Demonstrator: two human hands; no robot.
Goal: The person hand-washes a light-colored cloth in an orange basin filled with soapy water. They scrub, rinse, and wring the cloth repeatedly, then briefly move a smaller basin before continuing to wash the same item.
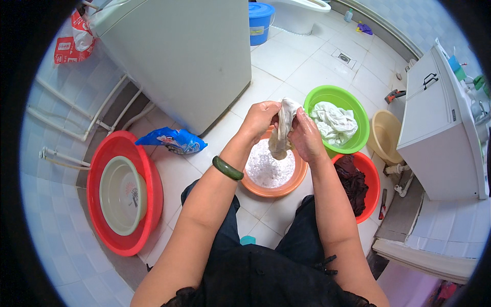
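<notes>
Both my hands hold up a wet, whitish sock-like cloth (pixel 283 128), its lower end stained grey-brown. My left hand (pixel 262 118) pinches its upper left edge, with a dark green bangle on that forearm. On the other side, my right hand (pixel 307 134) grips the cloth between thumb and fingers. Beneath hangs an orange basin (pixel 274 192) on the floor, filled with foamy water (pixel 270 169). Just right of my right hand stands a green basin (pixel 362 115) with white laundry (pixel 333 122). A red basin (pixel 374 192) holding dark maroon cloth (pixel 353 186) sits nearer me.
At left, a large red tub (pixel 153 215) leans against the wall with a pale basin (pixel 122 195) inside. A blue plastic packet (pixel 174 141) lies beside a white appliance (pixel 180 57). A beige bucket (pixel 385 136) and a white cabinet (pixel 433 107) stand right; a blue lidded bucket (pixel 261 25) is behind.
</notes>
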